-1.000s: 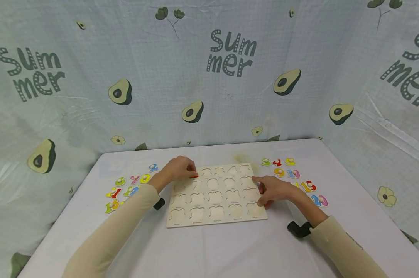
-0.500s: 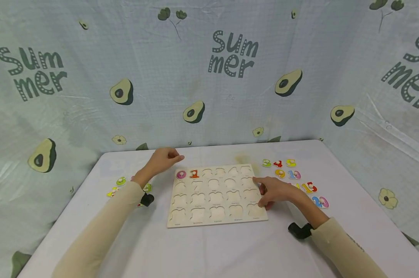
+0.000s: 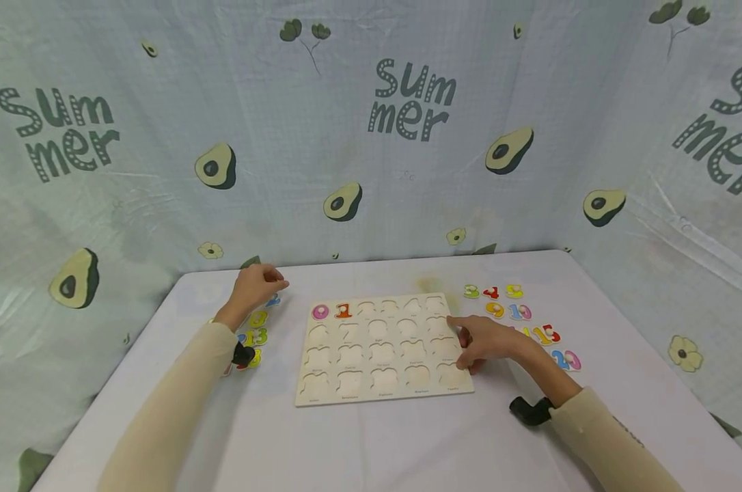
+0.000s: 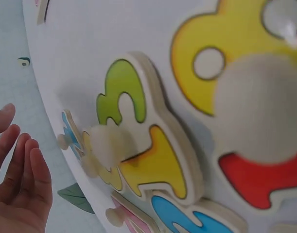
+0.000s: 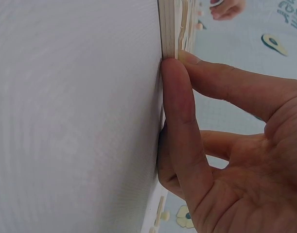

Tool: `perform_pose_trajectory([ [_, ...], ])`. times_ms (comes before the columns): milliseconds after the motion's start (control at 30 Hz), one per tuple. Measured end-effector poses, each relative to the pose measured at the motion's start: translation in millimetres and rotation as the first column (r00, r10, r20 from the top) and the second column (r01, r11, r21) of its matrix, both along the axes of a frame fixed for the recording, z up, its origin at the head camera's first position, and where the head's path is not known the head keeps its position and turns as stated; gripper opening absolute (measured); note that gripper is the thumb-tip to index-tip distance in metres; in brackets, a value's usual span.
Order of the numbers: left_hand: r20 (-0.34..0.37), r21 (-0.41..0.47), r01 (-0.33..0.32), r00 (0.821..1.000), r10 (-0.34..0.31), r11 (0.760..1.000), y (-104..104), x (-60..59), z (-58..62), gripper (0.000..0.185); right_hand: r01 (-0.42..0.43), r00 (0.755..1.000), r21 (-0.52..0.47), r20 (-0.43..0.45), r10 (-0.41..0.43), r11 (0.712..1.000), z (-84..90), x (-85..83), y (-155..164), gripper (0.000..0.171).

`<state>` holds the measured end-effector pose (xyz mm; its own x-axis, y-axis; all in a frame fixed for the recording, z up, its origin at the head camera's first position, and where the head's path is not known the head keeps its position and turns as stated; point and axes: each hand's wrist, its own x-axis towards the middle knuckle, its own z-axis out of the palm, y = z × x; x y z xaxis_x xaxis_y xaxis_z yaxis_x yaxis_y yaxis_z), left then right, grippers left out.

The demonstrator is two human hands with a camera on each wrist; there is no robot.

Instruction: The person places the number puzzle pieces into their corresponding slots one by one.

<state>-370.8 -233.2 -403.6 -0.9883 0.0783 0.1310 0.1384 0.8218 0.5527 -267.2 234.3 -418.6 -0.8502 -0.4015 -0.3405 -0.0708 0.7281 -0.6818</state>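
Note:
A pale wooden number puzzle board (image 3: 395, 362) lies mid-table in the head view. Its top row holds a pink 0 (image 3: 320, 312) and a red 1 (image 3: 344, 311); the other recesses show bare wood. My left hand (image 3: 254, 294) hovers by a blue 2 (image 3: 274, 301), partly hidden beneath its fingers. In the left wrist view that hand (image 4: 22, 189) holds nothing, fingers loosely bent. My right hand (image 3: 488, 339) grips the board's right side. Up close in the right wrist view, its fingertips (image 5: 176, 73) meet at the board's edge (image 5: 168, 29).
Several knobbed number pieces, such as a green-and-yellow 13 (image 3: 257, 336), lie left of the board, partly behind the left forearm. More sit to the right, among them a green 3 (image 3: 471, 291) and a 20 (image 3: 566, 360). A patterned curtain (image 3: 272, 205) hangs behind the table.
My left hand has let go of the red 1, leaving it in the board's top row, and has moved left to above the blue 2. The right hand stays at the board's edge.

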Motion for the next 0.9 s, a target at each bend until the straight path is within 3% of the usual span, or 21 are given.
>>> perform_pose_trajectory([
  [133, 0.077, 0.005, -0.043, 0.996, 0.043, 0.999, -7.6, -0.4, -2.9, 0.032, 0.0, 1.0, 0.012, -0.002, 0.0, 1.0, -1.6, -1.0, -0.5, 0.096],
  [267, 0.121, -0.021, -0.038, 0.992, 0.04, 0.999, -13.2, -2.3, -3.6, 0.035, -0.005, 1.0, -0.001, -0.008, 0.005, 1.0, -1.5, -1.2, 0.2, 0.096],
  [533, 0.133, -0.088, -0.027, 0.99, 0.039, 0.996, -18.3, -4.5, -7.6, 0.03, -0.015, 1.0, -0.032, -0.009, 0.015, 0.999, -2.1, -0.1, 1.4, 0.097],
  [700, 0.168, -0.111, -0.02, 0.985, 0.039, 0.994, -18.7, -5.4, -9.4, 0.029, -0.005, 1.0, -0.016, -0.011, 0.005, 1.0, -1.9, 1.0, 1.1, 0.097],
  [900, 0.157, -0.123, -0.009, 0.987, 0.029, 0.992, -18.7, -3.5, -9.1, 0.026, -0.011, 1.0, 0.006, -0.023, 0.011, 1.0, 2.0, 5.2, -2.5, 0.097],
])
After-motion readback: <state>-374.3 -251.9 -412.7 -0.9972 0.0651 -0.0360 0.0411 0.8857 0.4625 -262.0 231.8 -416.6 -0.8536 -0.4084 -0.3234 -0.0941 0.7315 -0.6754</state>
